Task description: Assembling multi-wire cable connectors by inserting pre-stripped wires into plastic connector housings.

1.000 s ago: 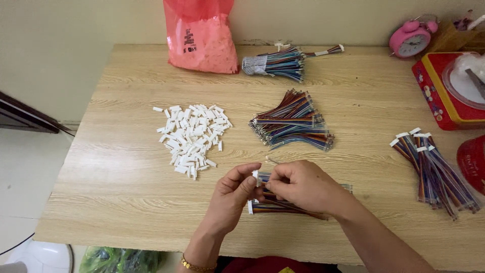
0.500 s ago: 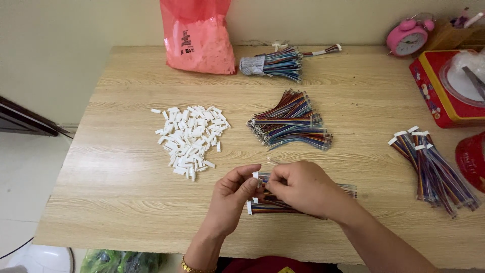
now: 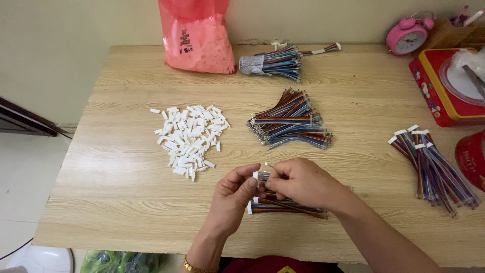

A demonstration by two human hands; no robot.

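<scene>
My left hand [image 3: 233,196] pinches a small white plastic connector [image 3: 260,175] at the near middle of the wooden table [image 3: 116,187]. My right hand [image 3: 303,182] meets it from the right and grips the coloured wires going into that connector. Just under both hands lies a short bundle of multicoloured wires [image 3: 283,206] with white ends. A heap of loose white connectors [image 3: 191,139] sits to the left of my hands. A pile of loose coloured wires [image 3: 290,121] lies straight beyond them.
A red plastic bag of white parts [image 3: 198,38] stands at the back. Beside it lies a bound wire bundle [image 3: 275,61]. Finished wires with white connectors [image 3: 434,167] lie at the right. A red tin [image 3: 444,88] and a pink alarm clock [image 3: 407,36] sit at the back right.
Both hands stay together at the same spot, with only small finger movements on the connector and wires. The view has shifted slightly.
</scene>
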